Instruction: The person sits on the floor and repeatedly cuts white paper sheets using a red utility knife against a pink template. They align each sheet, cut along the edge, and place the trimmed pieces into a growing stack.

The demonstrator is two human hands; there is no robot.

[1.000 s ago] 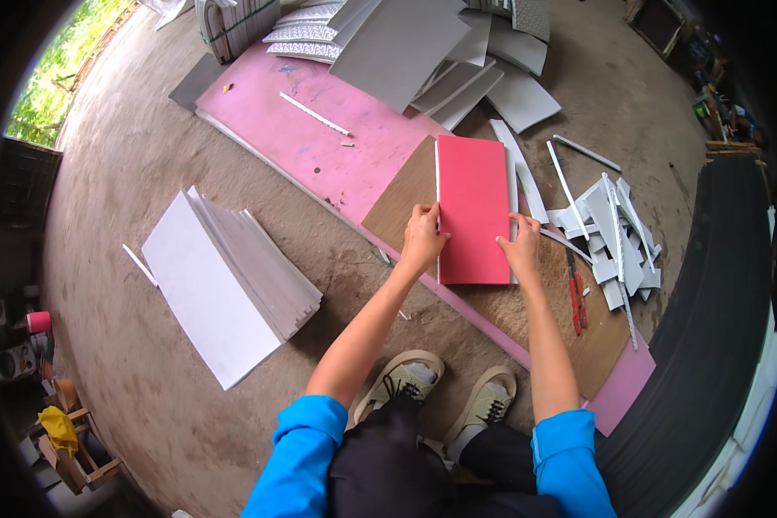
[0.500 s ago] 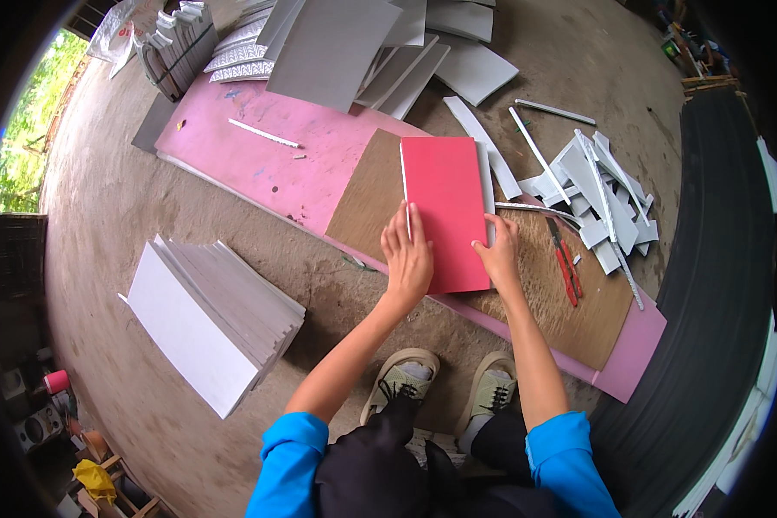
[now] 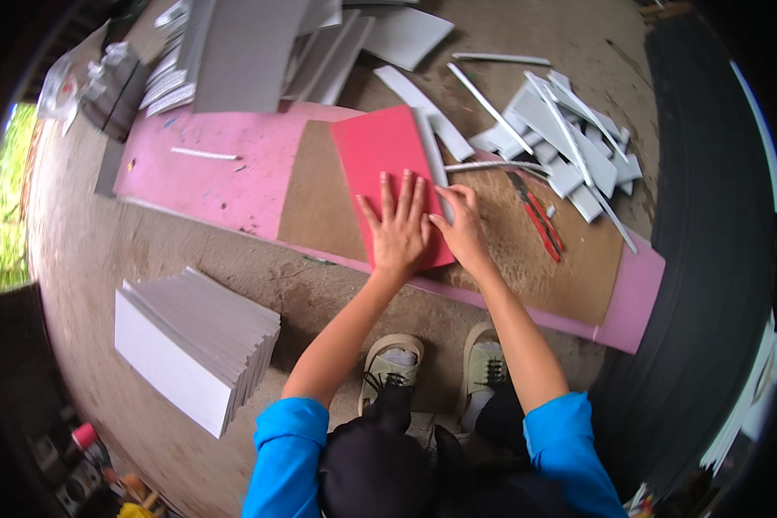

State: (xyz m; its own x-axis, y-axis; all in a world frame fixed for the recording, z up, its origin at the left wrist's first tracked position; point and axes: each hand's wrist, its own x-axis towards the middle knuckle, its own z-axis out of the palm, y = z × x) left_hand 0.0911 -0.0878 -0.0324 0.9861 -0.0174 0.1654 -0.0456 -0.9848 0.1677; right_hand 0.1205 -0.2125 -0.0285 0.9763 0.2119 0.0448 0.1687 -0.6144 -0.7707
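A red rectangular board (image 3: 388, 142) lies tilted on top of a white foam sheet (image 3: 432, 138), whose strip shows along the board's right edge. My left hand (image 3: 397, 229) presses flat on the red board near its lower end, fingers spread. At the right edge, my right hand (image 3: 464, 226) touches the sheet and board with thumb and forefinger apart, its other fingers bent. Beneath them is a brown wooden board (image 3: 319, 194). A red-handled cutter knife (image 3: 540, 220) rests on the wood to the right of my right hand.
The wood lies on a long pink sheet (image 3: 198, 190) on the floor. White offcuts (image 3: 570, 155) are heaped at the right. A stack of white sheets (image 3: 198, 345) stands left, grey sheets (image 3: 242, 56) lie at the back, and black ribbed material (image 3: 708, 216) runs along the right.
My left hand has moved from the red board's left edge onto its face. The board has tilted, its far end leaning left. My right hand stays by the right edge. The view has shifted.
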